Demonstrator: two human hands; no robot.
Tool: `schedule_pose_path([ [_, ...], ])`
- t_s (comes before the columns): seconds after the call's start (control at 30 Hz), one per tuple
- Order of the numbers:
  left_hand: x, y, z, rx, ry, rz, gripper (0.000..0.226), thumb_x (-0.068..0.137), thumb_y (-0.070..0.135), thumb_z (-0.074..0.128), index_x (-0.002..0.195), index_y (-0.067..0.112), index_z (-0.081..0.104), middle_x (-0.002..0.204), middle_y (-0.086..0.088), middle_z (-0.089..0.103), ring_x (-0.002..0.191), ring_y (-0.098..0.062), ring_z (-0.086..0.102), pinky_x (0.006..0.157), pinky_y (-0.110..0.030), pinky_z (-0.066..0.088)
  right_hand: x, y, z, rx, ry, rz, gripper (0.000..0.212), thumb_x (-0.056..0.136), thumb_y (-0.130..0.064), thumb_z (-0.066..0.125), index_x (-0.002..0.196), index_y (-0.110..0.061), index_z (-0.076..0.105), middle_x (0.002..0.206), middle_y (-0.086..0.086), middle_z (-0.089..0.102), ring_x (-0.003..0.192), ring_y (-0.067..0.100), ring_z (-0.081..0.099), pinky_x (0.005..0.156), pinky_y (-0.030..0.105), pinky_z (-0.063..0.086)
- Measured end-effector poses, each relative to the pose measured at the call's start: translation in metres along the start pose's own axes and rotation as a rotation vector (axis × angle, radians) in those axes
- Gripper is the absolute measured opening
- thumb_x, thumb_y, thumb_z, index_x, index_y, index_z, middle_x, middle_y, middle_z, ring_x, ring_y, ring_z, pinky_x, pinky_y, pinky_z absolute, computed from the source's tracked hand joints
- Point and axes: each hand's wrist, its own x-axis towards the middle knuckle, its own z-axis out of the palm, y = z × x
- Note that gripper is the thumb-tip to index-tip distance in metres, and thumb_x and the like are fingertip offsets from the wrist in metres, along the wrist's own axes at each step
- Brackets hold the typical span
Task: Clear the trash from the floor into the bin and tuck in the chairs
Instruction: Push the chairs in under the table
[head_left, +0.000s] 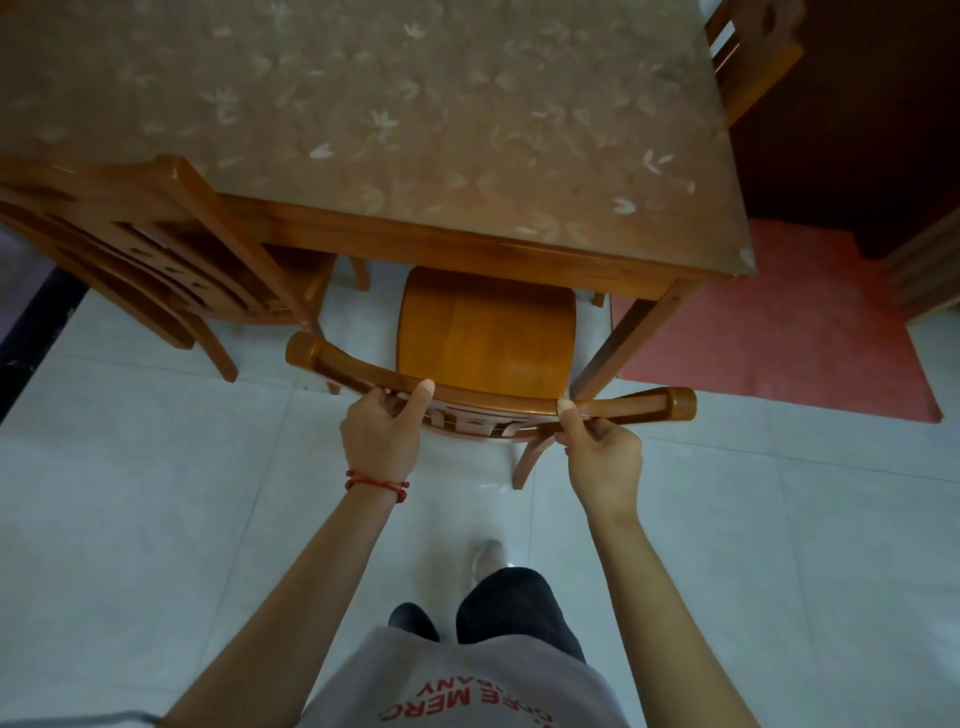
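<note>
- grey shirt (457, 680) with red lettering sits nearest the lens, dark trousers below it.
- table (467, 244) with a leaf-patterned top fills the upper view.
- chair (485, 338) stands on the tiled floor (156, 493), its seat partly under the table edge.
- second chair (150, 254) is at the table's left.
- red mat (810, 332) lies at right.
- left hand (382, 434) and right hand (605, 457) each curl round the chair's curved top rail, thumbs on top.

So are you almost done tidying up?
Partly. No trash shows on the floor in view, and the left chair sits against the table. Both hands, left hand and right hand, grip the middle chair, whose seat is only partly under. It needs pushing further in.
</note>
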Motion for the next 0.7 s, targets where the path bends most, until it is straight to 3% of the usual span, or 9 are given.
schedule_pose_path([
  [0.27,0.037,0.023,0.026,0.013,0.015,-0.017,0.039,0.083,0.034,0.062,0.052,0.014,0.046,0.047,0.007,0.046,0.05,-0.004,0.044,0.05,-0.018,0.03,0.05,-0.016,0.009,0.008,-0.006,-0.004,0.03,0.081,-0.045,0.06,0.06,-0.023,0.06,0.056,-0.008,0.062,0.055,0.009,0.061,0.052,0.019,0.045],
  [0.43,0.057,0.035,0.042,-0.023,0.029,-0.05,0.035,0.081,0.034,0.063,0.057,0.012,0.05,0.052,0.003,0.051,0.053,-0.004,0.048,0.052,-0.018,0.033,0.076,-0.025,0.013,0.028,-0.027,-0.012,0.035,0.082,-0.044,0.059,0.063,-0.016,0.063,0.058,0.004,0.064,0.052,0.01,0.058,0.051,0.018,0.044],
  [0.57,0.074,0.043,0.052,-0.043,0.032,-0.061,0.034,0.081,0.034,0.063,0.06,0.01,0.052,0.056,-0.001,0.054,0.054,-0.007,0.049,0.053,-0.019,0.035,0.095,-0.035,0.018,0.042,-0.032,-0.015,0.037,0.083,-0.042,0.06,0.059,-0.014,0.061,0.045,-0.008,0.051,0.039,-0.002,0.049,0.039,0.005,0.032],
  [0.7,0.091,0.05,0.059,-0.047,0.03,-0.044,0.033,0.082,0.033,0.062,0.066,0.004,0.058,0.063,-0.005,0.059,0.056,-0.006,0.051,0.052,-0.018,0.034,0.111,-0.044,0.024,0.032,-0.032,-0.016,0.04,0.084,-0.042,0.06,0.055,-0.014,0.055,0.044,-0.006,0.048,0.037,-0.003,0.047,0.038,0.005,0.032],
])
